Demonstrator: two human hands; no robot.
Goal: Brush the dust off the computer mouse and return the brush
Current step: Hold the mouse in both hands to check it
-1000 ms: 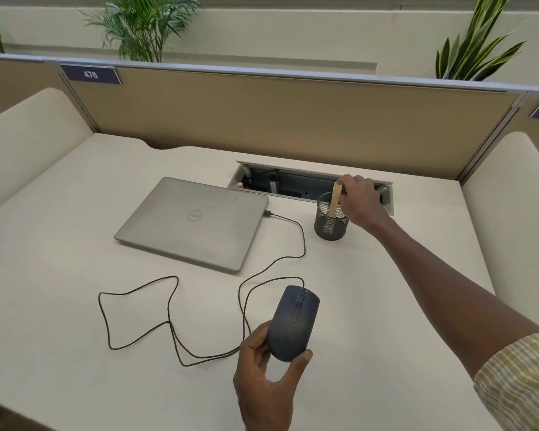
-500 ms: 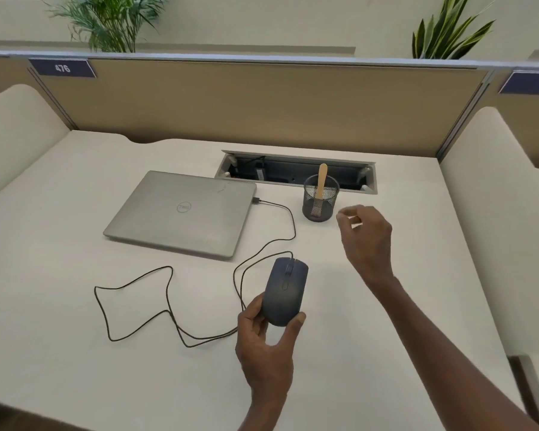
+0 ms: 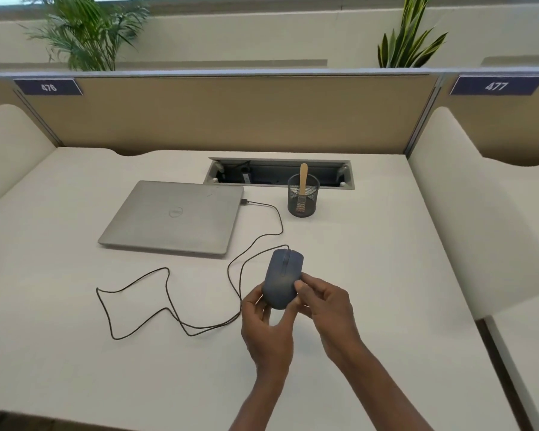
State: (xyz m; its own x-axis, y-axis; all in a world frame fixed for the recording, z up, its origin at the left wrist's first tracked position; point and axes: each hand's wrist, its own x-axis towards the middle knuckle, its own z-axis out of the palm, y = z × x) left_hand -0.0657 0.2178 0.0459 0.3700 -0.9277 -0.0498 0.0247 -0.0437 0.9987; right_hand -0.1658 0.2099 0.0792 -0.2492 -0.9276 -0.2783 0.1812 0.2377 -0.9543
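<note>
A dark blue-grey computer mouse (image 3: 283, 276) is held above the desk at centre. My left hand (image 3: 266, 325) cups it from below and the left. My right hand (image 3: 322, 301) pinches its right side with thumb and fingers. The mouse's black cable (image 3: 168, 306) loops over the desk to the left. The brush (image 3: 302, 181), with a pale wooden handle, stands bristles down in a black mesh cup (image 3: 303, 197) at the back of the desk, away from both hands.
A closed silver laptop (image 3: 175, 216) lies left of the cup, with the cable plugged into its right side. Behind the cup is an open cable tray (image 3: 280, 173) set in the white desk (image 3: 75, 353). A tan partition and cream side panels enclose the desk.
My right hand let go of the brush in the cup, drew back toward me and took hold of the mouse's right side. The left hand kept holding the mouse.
</note>
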